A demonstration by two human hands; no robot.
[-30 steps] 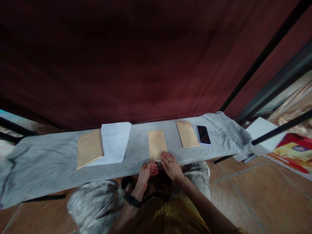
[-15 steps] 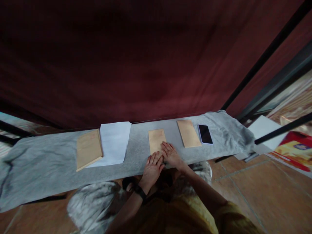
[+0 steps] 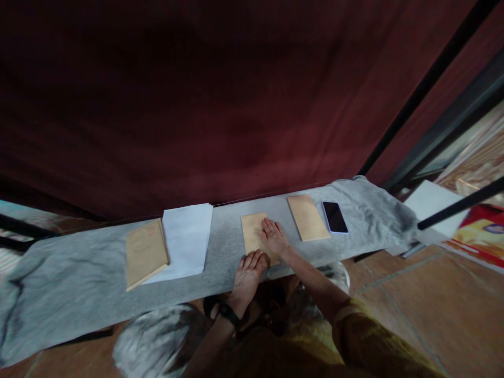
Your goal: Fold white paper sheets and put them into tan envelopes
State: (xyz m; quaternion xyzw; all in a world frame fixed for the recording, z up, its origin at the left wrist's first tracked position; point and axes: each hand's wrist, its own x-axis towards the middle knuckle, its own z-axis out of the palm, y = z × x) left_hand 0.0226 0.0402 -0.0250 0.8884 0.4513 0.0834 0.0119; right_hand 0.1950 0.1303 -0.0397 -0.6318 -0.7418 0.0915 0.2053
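Brown envelope lies on a grey cloth, its near half hidden under both hands. The right hand rests flat on it, fingers spread, gripping nothing. The left hand lies open at its near edge. The picture is dim and blurred. To the left are white paper and a left envelope; to the right, a right envelope, then a phone.

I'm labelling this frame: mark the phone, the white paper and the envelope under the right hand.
phone [image 3: 335,217]: head view, middle of its dark screen.
white paper [image 3: 186,239]: head view, centre of the sheet.
envelope [image 3: 250,233]: head view, its bare left half.
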